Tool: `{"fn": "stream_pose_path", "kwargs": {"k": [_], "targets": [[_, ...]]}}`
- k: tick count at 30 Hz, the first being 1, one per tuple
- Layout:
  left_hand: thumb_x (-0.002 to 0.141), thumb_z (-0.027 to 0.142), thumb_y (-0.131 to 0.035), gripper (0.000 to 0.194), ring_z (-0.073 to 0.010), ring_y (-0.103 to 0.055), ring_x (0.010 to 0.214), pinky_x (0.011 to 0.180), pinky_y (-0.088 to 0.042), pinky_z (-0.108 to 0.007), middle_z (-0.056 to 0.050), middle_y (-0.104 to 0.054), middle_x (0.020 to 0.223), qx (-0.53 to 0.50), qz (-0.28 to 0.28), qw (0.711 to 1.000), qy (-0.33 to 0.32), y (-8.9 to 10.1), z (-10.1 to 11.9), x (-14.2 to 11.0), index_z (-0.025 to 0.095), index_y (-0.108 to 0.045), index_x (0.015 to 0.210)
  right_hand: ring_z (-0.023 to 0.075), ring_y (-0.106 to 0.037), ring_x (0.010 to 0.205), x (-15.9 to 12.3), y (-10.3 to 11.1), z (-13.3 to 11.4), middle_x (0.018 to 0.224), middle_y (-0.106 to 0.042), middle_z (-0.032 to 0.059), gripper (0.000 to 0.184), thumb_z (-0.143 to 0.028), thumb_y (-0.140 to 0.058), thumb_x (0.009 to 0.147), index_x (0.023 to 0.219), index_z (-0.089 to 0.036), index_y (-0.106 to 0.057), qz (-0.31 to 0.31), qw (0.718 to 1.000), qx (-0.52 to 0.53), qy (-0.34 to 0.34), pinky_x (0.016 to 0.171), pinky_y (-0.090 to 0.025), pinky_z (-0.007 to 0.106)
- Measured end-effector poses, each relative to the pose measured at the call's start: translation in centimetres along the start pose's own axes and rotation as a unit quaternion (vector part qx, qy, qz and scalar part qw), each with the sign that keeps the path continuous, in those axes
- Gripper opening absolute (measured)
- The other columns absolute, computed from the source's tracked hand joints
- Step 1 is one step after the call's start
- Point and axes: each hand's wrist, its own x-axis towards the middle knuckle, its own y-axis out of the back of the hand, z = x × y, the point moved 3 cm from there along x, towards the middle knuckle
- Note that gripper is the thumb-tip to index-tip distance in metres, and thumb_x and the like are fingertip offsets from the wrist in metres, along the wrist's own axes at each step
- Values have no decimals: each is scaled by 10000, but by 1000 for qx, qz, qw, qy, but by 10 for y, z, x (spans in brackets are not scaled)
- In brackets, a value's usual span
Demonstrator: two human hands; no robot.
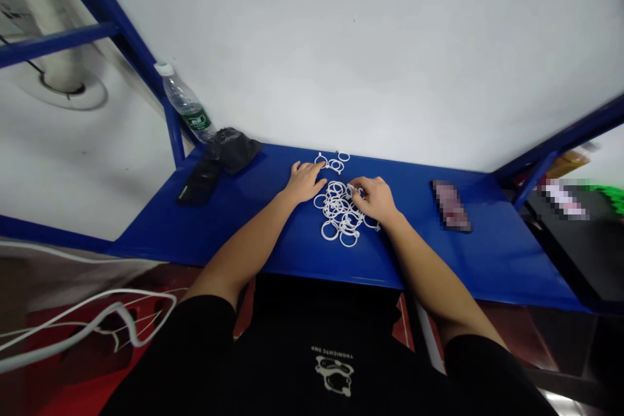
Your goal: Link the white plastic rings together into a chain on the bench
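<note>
The left hand [306, 182] lies low with its fingers spread, fingertips beside a few thin white plastic rings [336, 165] near the wall [361, 65]; the right hand [374, 198] seems to pinch 1 small-tabbed white ring [350, 188] between thumb and fingers, above the loose heap of white rings [336, 210] on the blue-painted bench [292, 253]. Because the heaped rings overlap, lifting 1 could drag others along, and a careless sweep could push the nearest toward the front edge. Beyond, a clear plastic bottle [182, 99] wears a green label with white characters, too small to read; pale lettering on the black shirt [283, 344] appears upside down, not surely legible.
</note>
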Motion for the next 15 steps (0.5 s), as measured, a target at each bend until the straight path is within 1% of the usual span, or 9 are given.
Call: {"fn": "stream_pose_path", "kwargs": {"k": [2, 4, 7, 9, 11, 13, 15], "targets": [[1012, 299, -663, 415, -331, -674, 1227, 1256, -264, -652, -120, -786, 1242, -12, 26, 1000, 11, 5, 3, 1, 213, -640, 1418, 229, -716, 710, -1, 1, 1, 806, -799, 41, 269, -371, -584, 981, 1103, -209, -761, 1, 1000, 1, 4, 845, -483, 382], [1026, 284, -636, 329, -308, -692, 1152, 1266, -232, -650, -74, -816, 1081, -18, 38, 999, 33, 10, 6, 1, 230, -683, 1348, 216, -715, 704, -2, 1, 4, 798, -796, 33, 280, -411, -584, 1009, 1098, -217, -766, 8, 1000, 9, -13, 820, -489, 365], [1044, 317, -612, 304, -299, -686, 1145, 1287, -189, -625, -45, -817, 980, -1, 27, 997, 68, 17, 11, 2, 252, -714, 1323, 208, -718, 726, 1, -2, 12, 841, -800, 37, 245, -369, -583, 1016, 1083, -224, -769, 7, 998, 33, -49, 764, -506, 337], [1046, 374, -613, 324, -310, -679, 1140, 1286, -186, -621, -48, -814, 962, 22, 10, 996, 83, 19, 13, 2, 257, -730, 1324, 211, -715, 752, 9, -6, 19, 927, -807, 51, 225, -328, -592, 1002, 1095, -222, -767, -9, 997, 51, -56, 754, -528, 336], [1050, 425, -597, 327, -330, -670, 1139, 1271, -197, -634, -64, -811, 957, 47, -4, 995, 87, 19, 13, 2, 259, -765, 1275, 222, -715, 802, 23, -11, 28, 1057, -803, 75, 242, -299, -608, 982, 1152, -216, -758, -32, 997, 64, -41, 806, -564, 362], [1055, 442, -574, 323, -346, -663, 1136, 1255, -205, -650, -80, -809, 951, 66, -8, 994, 81, 18, 13, 2, 256, -800, 1191, 243, -725, 895, 41, -17, 38, 1187, -775, 105, 313, -267, -609, 966, 1246, -210, -737, -38, 996, 72, -25, 889, -592, 402], [1045, 429, -587, 297, -351, -661, 1120, 1250, -199, -662, -84, -803, 921, 74, -3, 994, 75, 17, 13, 2, 250, -812, 1119, 276, -718, 1101, 60, -24, 49, 1343, -724, 135, 422, -204, -568, 956, 1359, -196, -692, -28, 997, 75, -14, 1010, -585, 440]]}}
